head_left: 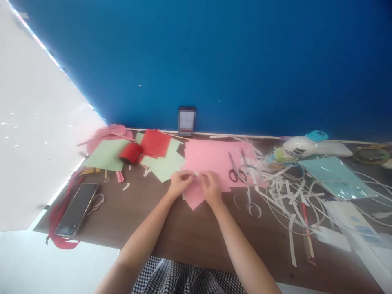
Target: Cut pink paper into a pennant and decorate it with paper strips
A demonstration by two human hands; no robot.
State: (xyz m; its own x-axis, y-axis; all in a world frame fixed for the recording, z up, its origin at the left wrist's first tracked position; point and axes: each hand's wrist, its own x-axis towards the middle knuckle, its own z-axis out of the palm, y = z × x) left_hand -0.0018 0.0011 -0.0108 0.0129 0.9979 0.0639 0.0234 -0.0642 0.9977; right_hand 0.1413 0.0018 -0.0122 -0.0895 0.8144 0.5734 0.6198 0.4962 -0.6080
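Note:
Over the pink paper sheets (pixel 211 155), my left hand (pixel 180 182) and my right hand (pixel 212 188) meet with their fingertips almost touching. Both are closed in a pinch. A small white piece (pixel 196 174), perhaps a bit of paper strip, shows between the fingertips; its shape is mostly hidden. One pink corner (pixel 193 200) points toward me under the hands. Scissors with dark handles (pixel 234 174) lie on the pink sheets to the right of my right hand, beside a second pair of scissors (pixel 251 200).
Light green paper (pixel 107 155), red paper (pixel 155 143), a red roll (pixel 130 153) and a phone (pixel 78 209) lie left. At right are white paper strips (pixel 284 185), cables, a white bottle (pixel 301 147) and a teal packet (pixel 337 175). A small framed screen (pixel 186 120) leans on the blue wall.

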